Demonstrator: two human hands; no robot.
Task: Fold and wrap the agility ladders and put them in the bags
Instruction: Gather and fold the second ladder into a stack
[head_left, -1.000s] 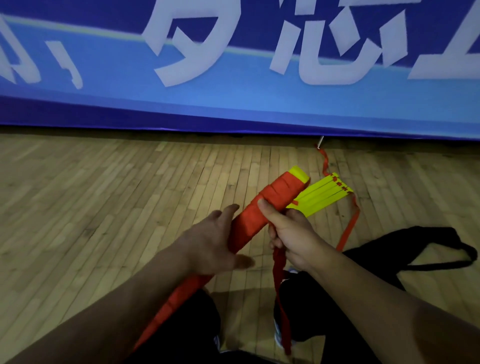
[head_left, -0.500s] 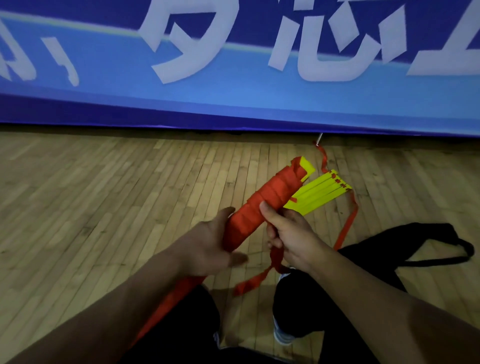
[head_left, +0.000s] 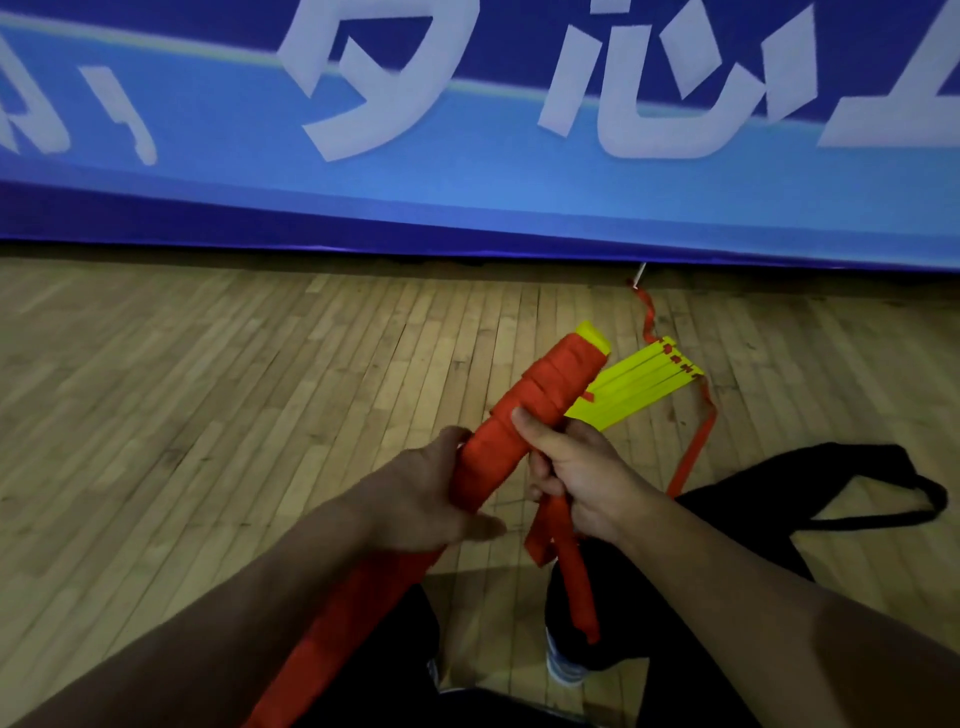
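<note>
loose strap end (head_left: 563, 566) now hanging lower from right hand (head_left: 587, 480), left hand (head_left: 426, 499) gripping orange-wrapped ladder bundle (head_left: 524, 415), right thumb pressing wrap, fingers pinching strap, black bag (head_left: 810, 493) on floor

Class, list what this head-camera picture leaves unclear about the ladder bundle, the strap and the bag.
- Ladder bundle: its near end, hidden behind the left hand and arm.
- Loose strap: the part inside the right hand, covered by curled fingers.
- Black bag: its opening, hidden by the right arm and too dark.
- Banner: lettering cut off by the top edge.
</note>
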